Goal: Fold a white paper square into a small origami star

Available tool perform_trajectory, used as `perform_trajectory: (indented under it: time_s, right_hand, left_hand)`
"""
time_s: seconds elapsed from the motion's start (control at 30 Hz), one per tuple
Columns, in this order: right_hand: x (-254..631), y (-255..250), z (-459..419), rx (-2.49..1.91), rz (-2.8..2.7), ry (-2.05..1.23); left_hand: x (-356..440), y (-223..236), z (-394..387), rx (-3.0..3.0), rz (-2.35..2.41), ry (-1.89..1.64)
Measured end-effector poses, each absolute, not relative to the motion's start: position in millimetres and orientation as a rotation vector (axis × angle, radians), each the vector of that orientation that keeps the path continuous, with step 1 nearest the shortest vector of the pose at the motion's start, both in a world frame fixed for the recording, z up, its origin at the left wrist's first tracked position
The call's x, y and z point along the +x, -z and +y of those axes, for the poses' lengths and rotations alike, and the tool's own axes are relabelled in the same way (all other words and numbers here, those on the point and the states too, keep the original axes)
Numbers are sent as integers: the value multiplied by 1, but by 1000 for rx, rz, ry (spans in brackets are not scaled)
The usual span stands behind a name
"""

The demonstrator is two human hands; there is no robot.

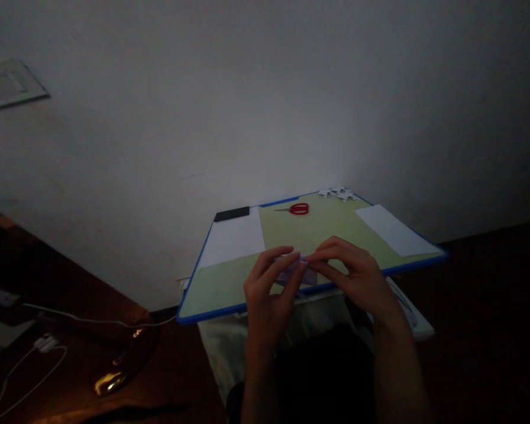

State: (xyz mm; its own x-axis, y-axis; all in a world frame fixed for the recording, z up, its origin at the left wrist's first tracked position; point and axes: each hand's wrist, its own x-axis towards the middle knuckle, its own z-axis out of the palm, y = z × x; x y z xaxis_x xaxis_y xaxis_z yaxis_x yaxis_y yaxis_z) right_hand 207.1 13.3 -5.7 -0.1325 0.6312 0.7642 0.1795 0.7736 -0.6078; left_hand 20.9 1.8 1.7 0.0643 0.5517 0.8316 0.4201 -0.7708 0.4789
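Over the near edge of a small table, both hands pinch one piece of white paper [310, 277]. My left hand [271, 282] is closed on its left side, thumb below and fingers above. My right hand [351, 271] grips the paper's top between thumb and fingertips, close to the left fingertips. Part of the paper is hidden behind the left fingers, and its exact folds are too dim to make out. Beyond the hands lies a pair of scissors [298, 209] with red handles, its blades pointing left.
The pale green tabletop [221, 294] has a blue rim. White sheets lie at left [234, 238] and right [395, 229]. A black flat object [232, 214] rests at the back left, several small white paper pieces [339, 193] at the back right. A wall [265, 106] stands behind.
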Motion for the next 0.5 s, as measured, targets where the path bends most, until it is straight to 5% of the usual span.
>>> perform_trajectory:
  time_s: [0.5]
  right_hand:
    - [204, 13, 14, -761, -1544, -509]
  left_hand:
    - [21, -3, 0, 2113, 996, -1790]
